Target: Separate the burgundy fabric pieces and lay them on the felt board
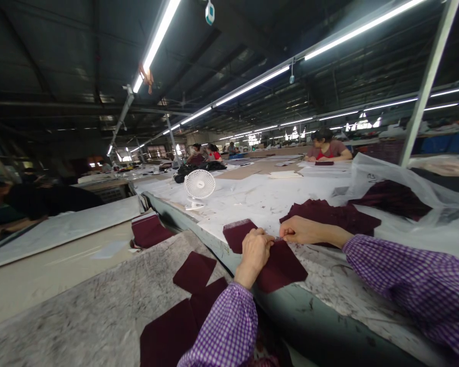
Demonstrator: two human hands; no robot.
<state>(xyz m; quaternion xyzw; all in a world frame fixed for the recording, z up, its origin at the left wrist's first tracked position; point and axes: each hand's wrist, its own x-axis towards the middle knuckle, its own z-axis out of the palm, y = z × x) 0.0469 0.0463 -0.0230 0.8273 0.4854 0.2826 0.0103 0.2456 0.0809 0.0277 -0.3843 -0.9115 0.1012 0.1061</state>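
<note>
Pinching maroon cloth point(285, 267), right fingers point(288, 229) together

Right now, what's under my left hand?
Maroon fabric shows on both sides of your left hand, at the edge of the white-covered table. The hand hides the middle, so I can't tell whether that's one piece or two.
</note>
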